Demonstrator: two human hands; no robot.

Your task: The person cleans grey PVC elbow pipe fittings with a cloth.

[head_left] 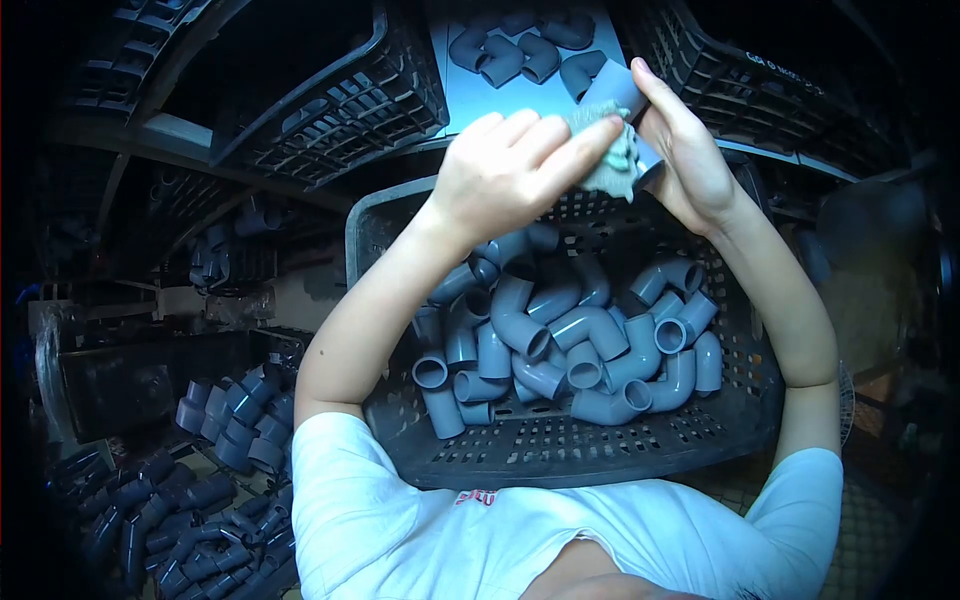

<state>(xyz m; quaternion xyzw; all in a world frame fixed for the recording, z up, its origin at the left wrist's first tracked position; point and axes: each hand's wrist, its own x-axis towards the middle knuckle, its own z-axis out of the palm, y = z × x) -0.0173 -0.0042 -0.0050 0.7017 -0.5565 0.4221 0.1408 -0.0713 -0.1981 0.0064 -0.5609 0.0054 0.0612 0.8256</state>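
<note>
A grey pipe elbow is held up over the far edge of a black crate. My right hand grips it from the right side, thumb up along it. In my left hand, a pale green cloth is pinched and pressed against the elbow's middle, which it partly hides. Below my hands, many grey pipe elbows lie loosely piled inside the crate, which sits against my body.
Several elbows rest on a white surface ahead, between a black crate at the left and another at the right. Dark pipe fittings are heaped at the lower left, below a shelf.
</note>
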